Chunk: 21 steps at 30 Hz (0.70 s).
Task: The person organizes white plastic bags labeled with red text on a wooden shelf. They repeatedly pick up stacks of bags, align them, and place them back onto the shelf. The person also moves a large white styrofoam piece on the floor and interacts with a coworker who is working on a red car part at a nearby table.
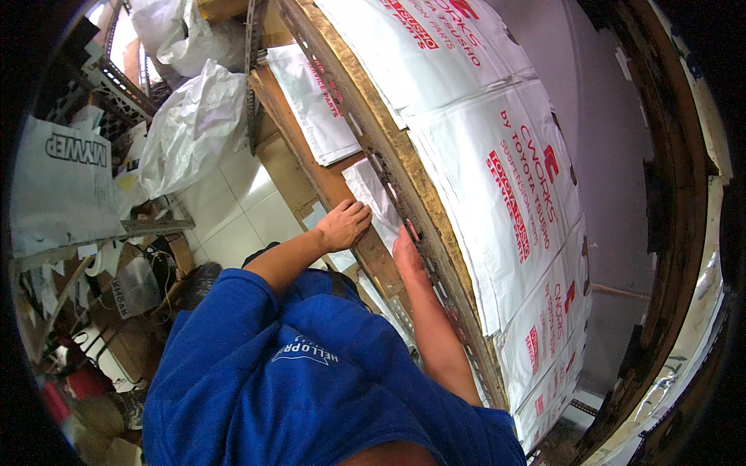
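Note:
A narrow white plastic bag [373, 194] lies on the brown lower shelf [336, 180], just under the perforated metal rail. At the shelf's front edge, my left hand [346, 225] has its fingers curled together on the bag's left side. My right hand [406, 250] reaches to the bag's right side, beside the rail; most of its fingers are hidden, so its grip does not show. Further along that shelf is a stack of flat white bags with red print [315, 105].
The upper shelf, edged by a perforated metal rail [423, 241], carries several stacks of white bags with red print [497, 186]. A crumpled clear plastic bag [194, 128] hangs at the left. Below are white floor tiles [237, 186], cables and boxes. A grey wall [606, 155] rises at the right.

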Motion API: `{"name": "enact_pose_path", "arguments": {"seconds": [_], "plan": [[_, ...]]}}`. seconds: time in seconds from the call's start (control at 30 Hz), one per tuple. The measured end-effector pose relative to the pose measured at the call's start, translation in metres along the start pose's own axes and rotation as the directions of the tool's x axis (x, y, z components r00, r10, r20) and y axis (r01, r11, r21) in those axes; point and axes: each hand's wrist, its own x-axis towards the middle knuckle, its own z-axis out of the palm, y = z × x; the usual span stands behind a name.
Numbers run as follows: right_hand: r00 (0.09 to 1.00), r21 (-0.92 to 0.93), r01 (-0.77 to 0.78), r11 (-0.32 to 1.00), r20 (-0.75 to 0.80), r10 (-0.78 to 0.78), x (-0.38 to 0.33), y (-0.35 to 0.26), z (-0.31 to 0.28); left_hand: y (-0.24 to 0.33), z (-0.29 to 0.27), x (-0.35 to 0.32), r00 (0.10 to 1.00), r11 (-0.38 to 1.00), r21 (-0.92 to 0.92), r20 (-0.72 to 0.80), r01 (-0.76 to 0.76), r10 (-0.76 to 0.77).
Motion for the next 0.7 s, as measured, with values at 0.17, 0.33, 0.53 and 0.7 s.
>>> {"name": "enact_pose_path", "arguments": {"seconds": [0.17,0.33,0.53,0.7], "plan": [[0.998,0.071,-0.046,0.996,-0.026,0.048,-0.005,-0.011,-0.003,0.0,0.001,0.0,0.999,0.999,-0.029,0.025,0.036,-0.035],[0.988,0.166,0.008,0.986,-0.156,0.018,-0.016,-0.03,-0.021,0.003,-0.009,0.002,0.995,0.997,-0.015,0.069,0.07,-0.069],[0.992,-0.056,0.076,0.995,-0.093,-0.081,-0.021,-0.043,-0.034,0.0,-0.001,0.0,0.999,0.999,-0.034,-0.03,0.04,-0.041],[0.996,-0.006,0.085,0.996,-0.015,-0.085,-0.026,-0.077,-0.064,-0.012,0.007,-0.009,0.99,0.958,-0.271,-0.077,0.092,-0.117]]}}
